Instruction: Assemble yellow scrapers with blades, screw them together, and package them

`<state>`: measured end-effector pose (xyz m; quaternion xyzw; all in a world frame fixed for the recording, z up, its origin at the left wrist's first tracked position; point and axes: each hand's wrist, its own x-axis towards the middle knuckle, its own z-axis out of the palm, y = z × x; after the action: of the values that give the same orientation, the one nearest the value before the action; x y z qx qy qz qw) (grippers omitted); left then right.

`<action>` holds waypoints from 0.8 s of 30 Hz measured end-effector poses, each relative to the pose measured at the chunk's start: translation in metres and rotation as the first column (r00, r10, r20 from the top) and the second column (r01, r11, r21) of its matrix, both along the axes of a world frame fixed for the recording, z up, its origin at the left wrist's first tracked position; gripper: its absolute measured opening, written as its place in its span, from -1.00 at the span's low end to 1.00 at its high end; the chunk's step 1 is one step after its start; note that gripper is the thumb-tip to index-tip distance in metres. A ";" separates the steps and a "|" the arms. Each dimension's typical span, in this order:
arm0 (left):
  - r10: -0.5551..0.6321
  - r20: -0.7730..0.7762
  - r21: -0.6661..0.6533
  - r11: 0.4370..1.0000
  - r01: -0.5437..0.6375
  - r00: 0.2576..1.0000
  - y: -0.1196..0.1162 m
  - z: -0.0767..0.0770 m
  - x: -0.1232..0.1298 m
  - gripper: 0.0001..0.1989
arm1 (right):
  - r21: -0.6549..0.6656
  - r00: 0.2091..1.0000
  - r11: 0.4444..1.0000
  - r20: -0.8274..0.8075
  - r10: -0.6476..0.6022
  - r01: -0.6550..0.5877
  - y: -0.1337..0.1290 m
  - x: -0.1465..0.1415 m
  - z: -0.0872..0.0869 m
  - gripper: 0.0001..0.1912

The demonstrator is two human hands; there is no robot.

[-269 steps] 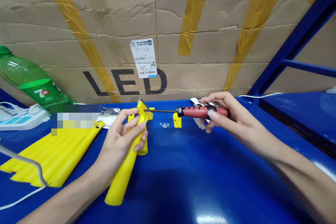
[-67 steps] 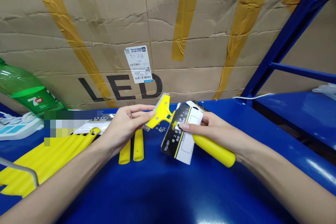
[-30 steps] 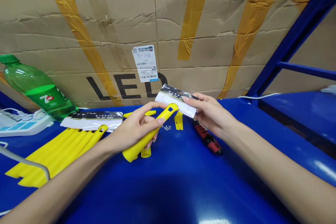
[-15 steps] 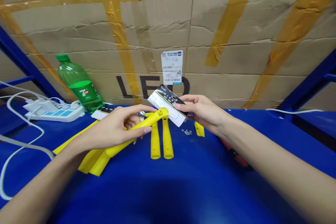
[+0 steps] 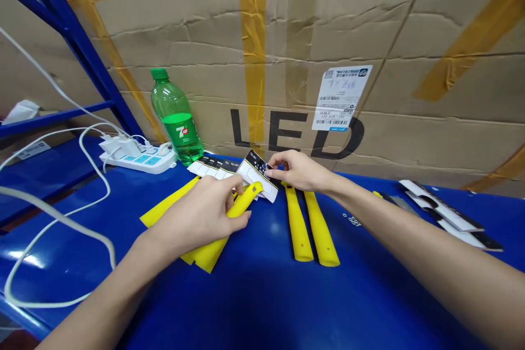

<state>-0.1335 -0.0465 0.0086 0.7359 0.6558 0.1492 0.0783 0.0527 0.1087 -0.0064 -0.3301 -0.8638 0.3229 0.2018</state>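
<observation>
My right hand (image 5: 297,169) pinches the upper right corner of a black-and-white printed card (image 5: 262,178). That card overlaps the end of a row of similar cards (image 5: 215,167) on the table. Fingers of my left hand (image 5: 200,210) are curled round a yellow plastic handle (image 5: 243,202), whose slotted tip points at the card. Under and beside that hand lie more yellow handles (image 5: 209,254), partly hidden by it. Two further yellow handles (image 5: 298,224) lie side by side below my right wrist.
A green 7up bottle (image 5: 177,120) stands at the back, beside a white power strip (image 5: 143,161) with trailing cables. Small metal parts (image 5: 351,220) and more cards (image 5: 447,210) lie to the right. A large taped carton (image 5: 197,38) walls off the back of the blue table (image 5: 266,301).
My view has swung left. Both hands have carried the handle and card leftward, to the row of cards and the pile of handles. More cards now show at the right.
</observation>
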 end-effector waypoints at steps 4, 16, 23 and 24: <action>0.042 -0.175 0.004 0.999 -0.042 0.984 0.004 -0.009 0.010 -0.76 | 0.085 0.997 0.994 0.030 -0.067 0.064 -0.005 -0.009 -0.013 -0.93; -0.116 -0.289 0.092 0.985 0.149 0.950 0.008 -0.026 0.032 -0.84 | 0.202 0.993 0.972 -0.040 -0.111 0.117 -0.024 0.007 -0.016 -0.69; -0.039 -0.266 0.222 0.970 0.101 0.963 0.011 -0.035 0.041 -0.87 | 0.397 0.971 0.906 0.120 -0.208 0.145 -0.049 0.035 -0.015 -0.89; -0.015 -0.232 0.238 0.969 0.072 0.973 0.010 -0.034 0.041 -0.88 | 0.398 0.975 0.912 0.145 -0.171 0.101 -0.052 0.037 -0.015 -0.91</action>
<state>-0.0926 -0.0361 -0.0253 0.7665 0.6206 0.1414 -0.0856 0.0896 0.0564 -0.0210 -0.3701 -0.8999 0.1000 0.2080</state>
